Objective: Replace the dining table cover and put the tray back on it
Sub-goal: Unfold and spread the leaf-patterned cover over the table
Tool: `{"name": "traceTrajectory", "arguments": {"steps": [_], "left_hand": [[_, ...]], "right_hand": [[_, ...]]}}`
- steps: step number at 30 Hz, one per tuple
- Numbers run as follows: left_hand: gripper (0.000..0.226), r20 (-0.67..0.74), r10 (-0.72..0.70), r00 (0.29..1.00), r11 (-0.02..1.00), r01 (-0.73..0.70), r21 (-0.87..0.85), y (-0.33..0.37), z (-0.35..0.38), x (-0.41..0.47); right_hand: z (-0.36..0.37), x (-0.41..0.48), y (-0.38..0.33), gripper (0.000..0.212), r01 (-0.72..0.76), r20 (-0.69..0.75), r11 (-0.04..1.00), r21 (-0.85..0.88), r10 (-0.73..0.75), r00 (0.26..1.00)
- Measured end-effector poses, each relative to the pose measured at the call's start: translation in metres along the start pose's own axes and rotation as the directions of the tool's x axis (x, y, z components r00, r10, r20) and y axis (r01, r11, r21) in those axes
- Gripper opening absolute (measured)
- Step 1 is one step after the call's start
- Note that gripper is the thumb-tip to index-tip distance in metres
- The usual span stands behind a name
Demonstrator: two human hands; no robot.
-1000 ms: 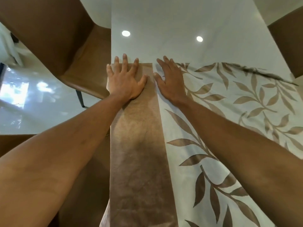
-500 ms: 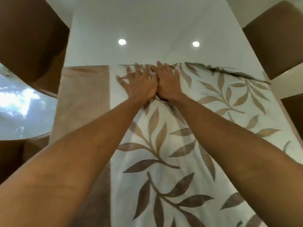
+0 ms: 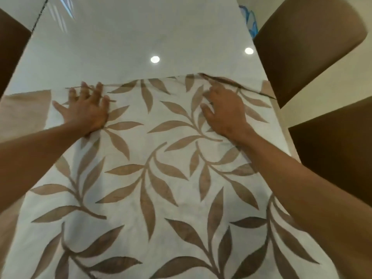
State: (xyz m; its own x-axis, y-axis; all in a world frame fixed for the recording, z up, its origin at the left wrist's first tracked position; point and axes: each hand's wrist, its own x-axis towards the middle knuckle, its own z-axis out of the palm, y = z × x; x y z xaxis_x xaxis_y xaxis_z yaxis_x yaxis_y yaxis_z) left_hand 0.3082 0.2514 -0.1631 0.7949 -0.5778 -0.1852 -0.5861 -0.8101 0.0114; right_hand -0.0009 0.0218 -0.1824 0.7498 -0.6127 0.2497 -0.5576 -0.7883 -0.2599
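A white table cover (image 3: 161, 178) with a brown leaf print and plain tan side bands lies over the near part of the glossy white dining table (image 3: 130, 41). Its far edge runs across the table, slightly rumpled at the right. My left hand (image 3: 84, 109) presses flat on the cover near its far left edge, fingers spread. My right hand (image 3: 223, 111) rests palm down on the cover near the far right edge, fingers slightly bent. Neither hand grips anything. No tray is in view.
Two brown chairs stand along the right side, one at the back (image 3: 306, 43) and one nearer (image 3: 332, 154). Another brown chair (image 3: 10, 45) shows at the left edge. The bare tabletop beyond the cover reflects two ceiling lights.
My hands were side by side at the cover's far edge; they have slid apart, the left hand leftward and the right hand rightward. The view has shifted right and the cover lies flatter.
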Motion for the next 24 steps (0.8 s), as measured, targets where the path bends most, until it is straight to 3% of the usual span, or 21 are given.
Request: {"name": "traceTrajectory", "arguments": {"steps": [3, 5, 8, 10, 16, 20, 22, 24], "left_hand": [[0.064, -0.133, 0.134, 0.982, 0.988, -0.143, -0.054, 0.050, -0.001, -0.023], [0.061, -0.117, 0.173, 0.978, 0.972, -0.189, -0.141, 0.109, 0.007, -0.044], [0.061, -0.081, 0.272, 0.959, 0.954, -0.279, -0.110, 0.196, 0.030, -0.074], [0.067, -0.093, 0.243, 0.966, 0.955, -0.255, -0.152, 0.225, 0.035, -0.082], [0.072, -0.102, 0.217, 0.971, 0.964, -0.230, -0.132, 0.226, 0.039, -0.075], [0.072, -0.108, 0.208, 0.972, 0.963, -0.223, -0.151, 0.228, 0.037, -0.075], [0.072, -0.106, 0.214, 0.971, 0.963, -0.228, -0.144, 0.226, 0.037, -0.075], [0.072, -0.088, 0.224, 0.971, 0.963, -0.235, -0.135, 0.228, 0.036, -0.071]], "right_hand": [[-0.006, -0.010, 0.040, 0.058, -0.105, 0.103, 0.993, -0.044, 0.109, 0.989], [-0.012, 0.007, 0.068, 0.065, -0.143, 0.163, 0.986, -0.089, 0.156, 0.974], [-0.022, 0.033, 0.095, 0.074, -0.168, 0.265, 0.978, -0.126, 0.197, 0.944], [-0.024, 0.041, 0.107, 0.077, -0.201, 0.261, 0.971, -0.128, 0.228, 0.938], [-0.042, 0.049, 0.144, 0.069, -0.467, 0.318, 0.884, 0.002, 0.442, 0.839], [-0.045, 0.030, 0.116, 0.060, -0.350, 0.058, 0.937, -0.024, 0.350, 0.935], [-0.037, 0.015, 0.106, 0.060, -0.289, 0.138, 0.957, -0.019, 0.289, 0.947], [-0.032, 0.011, 0.109, 0.066, -0.318, 0.258, 0.947, -0.046, 0.319, 0.912]]}}
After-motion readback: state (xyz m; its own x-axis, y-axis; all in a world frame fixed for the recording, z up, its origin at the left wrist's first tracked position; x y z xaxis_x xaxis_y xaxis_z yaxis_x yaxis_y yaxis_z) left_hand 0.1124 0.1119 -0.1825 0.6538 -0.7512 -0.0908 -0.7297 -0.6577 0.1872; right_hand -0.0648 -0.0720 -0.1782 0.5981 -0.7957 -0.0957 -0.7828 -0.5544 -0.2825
